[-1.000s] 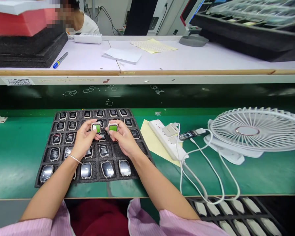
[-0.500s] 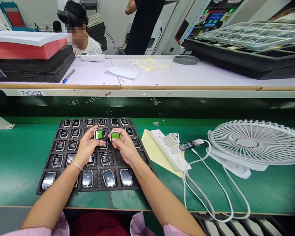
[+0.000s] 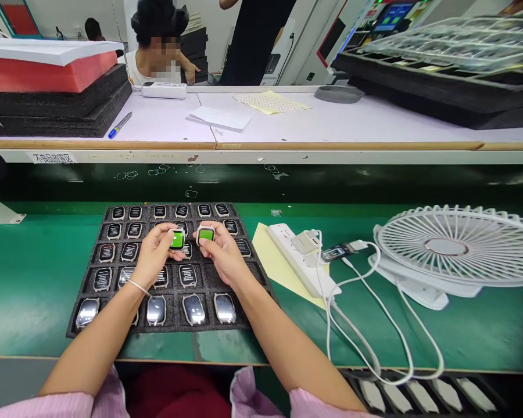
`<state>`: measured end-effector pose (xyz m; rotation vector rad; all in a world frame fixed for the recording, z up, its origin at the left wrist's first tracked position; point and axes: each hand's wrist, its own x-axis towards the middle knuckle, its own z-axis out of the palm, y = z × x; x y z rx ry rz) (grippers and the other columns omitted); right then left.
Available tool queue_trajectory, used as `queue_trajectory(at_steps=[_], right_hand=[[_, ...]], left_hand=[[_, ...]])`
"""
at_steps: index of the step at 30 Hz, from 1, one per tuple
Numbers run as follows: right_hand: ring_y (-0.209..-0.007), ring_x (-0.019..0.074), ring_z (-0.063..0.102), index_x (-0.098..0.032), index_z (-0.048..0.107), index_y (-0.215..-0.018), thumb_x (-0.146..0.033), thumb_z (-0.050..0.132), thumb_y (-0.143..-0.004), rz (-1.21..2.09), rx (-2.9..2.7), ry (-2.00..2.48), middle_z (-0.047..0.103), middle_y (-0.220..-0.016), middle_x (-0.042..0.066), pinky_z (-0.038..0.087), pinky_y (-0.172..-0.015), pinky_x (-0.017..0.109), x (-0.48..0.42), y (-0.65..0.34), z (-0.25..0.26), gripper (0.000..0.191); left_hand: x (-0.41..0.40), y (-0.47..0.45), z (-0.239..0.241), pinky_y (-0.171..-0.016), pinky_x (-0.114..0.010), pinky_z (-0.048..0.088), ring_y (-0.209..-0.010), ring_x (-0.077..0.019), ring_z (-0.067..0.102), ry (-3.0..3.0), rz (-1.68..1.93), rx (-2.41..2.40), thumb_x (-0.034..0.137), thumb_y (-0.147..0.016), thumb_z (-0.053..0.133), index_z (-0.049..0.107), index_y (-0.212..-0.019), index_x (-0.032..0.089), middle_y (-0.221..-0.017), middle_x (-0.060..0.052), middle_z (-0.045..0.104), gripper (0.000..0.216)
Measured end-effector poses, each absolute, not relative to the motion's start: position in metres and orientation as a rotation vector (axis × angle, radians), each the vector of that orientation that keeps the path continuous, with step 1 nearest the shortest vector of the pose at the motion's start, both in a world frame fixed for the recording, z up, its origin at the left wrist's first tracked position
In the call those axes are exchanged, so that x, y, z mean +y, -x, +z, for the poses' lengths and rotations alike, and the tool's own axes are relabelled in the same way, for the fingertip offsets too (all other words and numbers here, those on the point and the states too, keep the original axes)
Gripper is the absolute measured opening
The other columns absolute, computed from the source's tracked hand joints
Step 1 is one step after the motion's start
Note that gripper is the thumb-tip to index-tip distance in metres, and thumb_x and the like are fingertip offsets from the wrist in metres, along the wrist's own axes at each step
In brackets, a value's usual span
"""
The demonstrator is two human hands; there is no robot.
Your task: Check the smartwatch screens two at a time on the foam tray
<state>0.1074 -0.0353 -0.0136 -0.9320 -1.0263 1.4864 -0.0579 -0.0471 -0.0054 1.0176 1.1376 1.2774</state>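
Watches in hand: left watch and right watch, rounded-square, pale rims, lit green screens; held just over mid-tray, near each other, apart.
Left grip: left hand clamped on left watch, thumb against fingers.
Right grip: right hand clamped on right watch, thumb over its lower edge.
Tray: black foam tray, matte, grainy, gridded pockets; more watches inside, upper rows mostly showing white text, front row dark and glossy.
Bench: green worktop, smooth, slight sheen.
Right of tray: yellow paper under white power strip; glossy white cables loop toward the bench edge.
Far right: white fan, round, radial plastic ribs, face up.
Shelf: pale top, wood-toned edge; blue-capped pen, white paper, dotted yellow sheet, grey oval dish.
Shelf ends: black foam stack with red block left; clear ribbed plastic trays on black foam right.
Room: person in white top beyond shelf; machine with lit screen back right.
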Motion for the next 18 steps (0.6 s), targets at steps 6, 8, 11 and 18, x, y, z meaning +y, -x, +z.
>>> queue_trajectory(at_steps=[6, 8, 11, 18], right_hand=[[-0.058, 0.0095, 0.044, -0.024, 0.055, -0.106, -0.025, 0.072, -0.069, 1.495, -1.024, 0.934, 0.067, -0.090, -0.001, 0.037, -0.056, 0.026, -0.0346, -0.1080, -0.0146, 0.041], [-0.058, 0.0097, 0.044, -0.024, 0.055, -0.106, -0.026, 0.072, -0.069, 1.493, -1.023, 0.933, 0.067, -0.090, -0.001, 0.037, -0.056, 0.026, -0.0345, -0.1080, -0.0147, 0.040], [-0.059, 0.0098, 0.044, -0.024, 0.055, -0.105, -0.025, 0.073, -0.069, 1.489, -1.023, 0.935, 0.067, -0.089, -0.001, 0.037, -0.056, 0.026, -0.0344, -0.1079, -0.0146, 0.041], [-0.058, 0.0092, 0.045, -0.024, 0.056, -0.105, -0.024, 0.073, -0.069, 1.498, -1.017, 0.913, 0.066, -0.088, -0.002, 0.037, -0.055, 0.026, -0.0347, -0.1083, -0.0131, 0.040]], left_hand=[[-0.0483, 0.0574, -0.0024, -0.042, -0.021, 0.050, -0.045, -0.0127, 0.065, -1.012, 1.294, 1.142, 0.057, -0.079, 0.066, 0.057, -0.096, 0.017, -0.066, 0.004, 0.063, 0.044], [-0.0486, 0.0578, -0.0023, -0.044, -0.022, 0.051, -0.047, -0.0137, 0.066, -0.974, 1.295, 1.119, 0.055, -0.080, 0.064, 0.057, -0.098, 0.017, -0.065, 0.004, 0.062, 0.042], [-0.0491, 0.0583, -0.0021, -0.048, -0.022, 0.053, -0.050, -0.0136, 0.068, -0.961, 1.284, 1.101, 0.042, -0.074, 0.071, 0.057, -0.100, 0.018, -0.074, 0.004, 0.063, 0.039], [-0.0492, 0.0594, -0.0017, -0.051, -0.024, 0.054, -0.052, -0.0137, 0.069, -0.975, 1.275, 1.086, 0.032, -0.071, 0.071, 0.058, -0.105, 0.018, -0.079, 0.004, 0.063, 0.039]])
